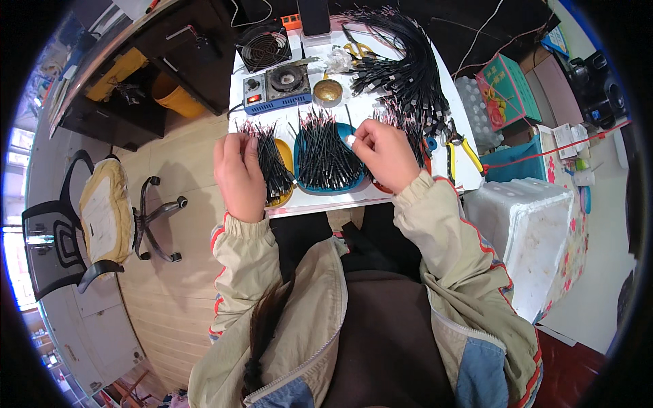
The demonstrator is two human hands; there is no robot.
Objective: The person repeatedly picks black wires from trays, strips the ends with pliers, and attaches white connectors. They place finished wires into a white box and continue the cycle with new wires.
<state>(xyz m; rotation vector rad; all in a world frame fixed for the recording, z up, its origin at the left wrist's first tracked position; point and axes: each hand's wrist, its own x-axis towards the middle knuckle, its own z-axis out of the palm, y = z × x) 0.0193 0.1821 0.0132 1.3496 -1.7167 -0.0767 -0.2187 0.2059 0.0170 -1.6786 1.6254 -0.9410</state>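
Observation:
My left hand (239, 178) is at the left side of a yellow tray (280, 198) of short black cables (275, 170) with bare pinkish wire ends. Its fingers are curled together, and what they hold, if anything, is hidden. My right hand (389, 154) is closed in a pinch at the right edge of a teal tray (330, 189) piled with similar black cables (325, 153). A white patch shows at its fingertips; I cannot make out anything held. Behind this hand, more cables (409, 129) lie in a red tray, mostly hidden by it.
Behind the trays stand a blue solder pot (277, 88) with a lit switch, a round tin of amber material (328, 91) and a fan (264, 50). A thick bundle of black cables (408, 61) and yellow-handled cutters (469, 155) are at right. A foam box (524, 211) stands beside the table.

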